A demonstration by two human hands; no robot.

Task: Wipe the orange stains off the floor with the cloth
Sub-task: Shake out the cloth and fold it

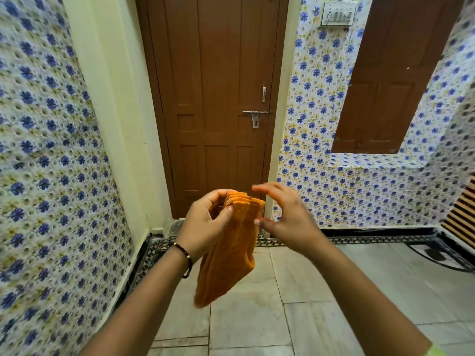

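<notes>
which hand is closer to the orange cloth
Left. The left hand pinches the orange cloth at its folded top edge. The right hand is open just beside its right edge; contact is unclear.

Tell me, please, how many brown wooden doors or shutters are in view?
2: a tall brown panelled wooden door straight ahead beyond the hands, and brown wooden shutters in the recessed opening at upper right. Others may lie outside the frame.

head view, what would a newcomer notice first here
The orange cloth at centre, pleated at the top and hanging from the left hand, with the right hand open beside it. Behind stands a brown door, flanked by walls of blue flower tiles.
</notes>
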